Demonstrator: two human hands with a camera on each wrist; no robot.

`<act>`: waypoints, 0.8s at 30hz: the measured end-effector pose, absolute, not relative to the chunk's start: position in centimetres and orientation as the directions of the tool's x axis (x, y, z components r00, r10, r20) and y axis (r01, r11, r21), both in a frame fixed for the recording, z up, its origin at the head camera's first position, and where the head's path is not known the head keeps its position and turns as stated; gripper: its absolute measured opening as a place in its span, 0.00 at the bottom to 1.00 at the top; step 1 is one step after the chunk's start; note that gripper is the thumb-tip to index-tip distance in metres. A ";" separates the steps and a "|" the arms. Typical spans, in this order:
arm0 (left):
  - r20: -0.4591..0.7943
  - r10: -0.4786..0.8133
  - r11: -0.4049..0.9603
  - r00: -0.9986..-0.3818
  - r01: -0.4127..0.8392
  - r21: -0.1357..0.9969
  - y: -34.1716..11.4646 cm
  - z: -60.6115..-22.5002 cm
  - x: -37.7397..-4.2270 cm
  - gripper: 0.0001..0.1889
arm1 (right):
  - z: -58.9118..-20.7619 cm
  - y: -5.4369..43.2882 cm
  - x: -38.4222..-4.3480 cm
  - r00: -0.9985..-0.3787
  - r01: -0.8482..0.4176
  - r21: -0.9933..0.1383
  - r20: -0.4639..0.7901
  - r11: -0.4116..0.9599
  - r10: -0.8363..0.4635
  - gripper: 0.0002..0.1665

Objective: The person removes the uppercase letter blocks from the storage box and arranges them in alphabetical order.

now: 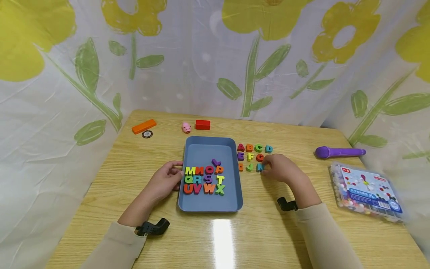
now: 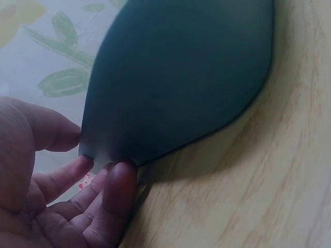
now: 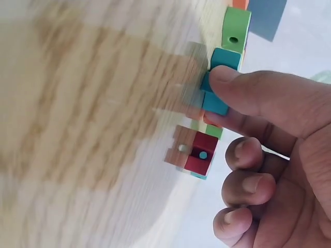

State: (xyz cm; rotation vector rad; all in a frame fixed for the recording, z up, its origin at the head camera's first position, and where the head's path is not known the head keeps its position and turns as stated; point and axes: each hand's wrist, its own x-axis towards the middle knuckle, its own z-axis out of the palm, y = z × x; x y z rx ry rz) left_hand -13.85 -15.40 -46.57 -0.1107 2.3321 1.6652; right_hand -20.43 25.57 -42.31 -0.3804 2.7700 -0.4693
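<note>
We look down at a pale wooden counter [image 1: 147,153], where a person's two hands are at work with coloured toy letters. The grip of the right hand [image 1: 280,170] is nearly closed, thumb and forefinger pinching a blue letter [image 3: 225,58]; the fingers partly cover its shape, and we cannot tell whether it is lifted. The other three fingers curl loosely towards the palm. This letter is at the right end of the nearest of three short rows, just outside a blue-grey tray [image 1: 208,203]. In those rows we read A, B, C, D, then E, F, G, then an orange letter [image 1: 240,167] and a green J [image 1: 249,167].

The grip of the left hand [image 1: 164,179] is partly closed on the tray's left side, thumb at the rim and fingers against the outer wall. Inside the tray we find three rows, M to P, Q to T and U to X, with a purple Y [image 1: 216,162] lying tilted above them.

Along the back we see an orange block [image 1: 144,126], a round chip [image 1: 147,134], a pink pig [image 1: 186,127] and a red block [image 1: 203,124]. To the right lie a purple microphone [image 1: 339,152] and a clear plastic box [image 1: 366,190]; behind hangs a curtain [image 1: 191,74] with yellow flowers
</note>
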 end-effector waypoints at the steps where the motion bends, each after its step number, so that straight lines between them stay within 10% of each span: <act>1: -0.263 0.094 0.339 -0.960 -0.218 0.915 -15.4 -46.5 -13.8 0.25 | -42.3 25.5 -20.5 -0.919 -0.208 -0.356 -0.249 0.911 -0.307 0.18; 15: -0.262 0.094 0.337 -0.960 -0.217 0.916 -15.7 -46.4 -13.6 0.25 | -36.8 19.6 -21.9 -0.893 -0.391 -0.280 -0.114 0.877 -0.435 0.19; 24: -0.260 0.101 0.322 -0.960 -0.216 0.922 -15.5 -46.5 -13.7 0.25 | -37.8 11.3 -23.7 -0.811 -0.485 -0.158 -0.286 0.860 -0.510 0.10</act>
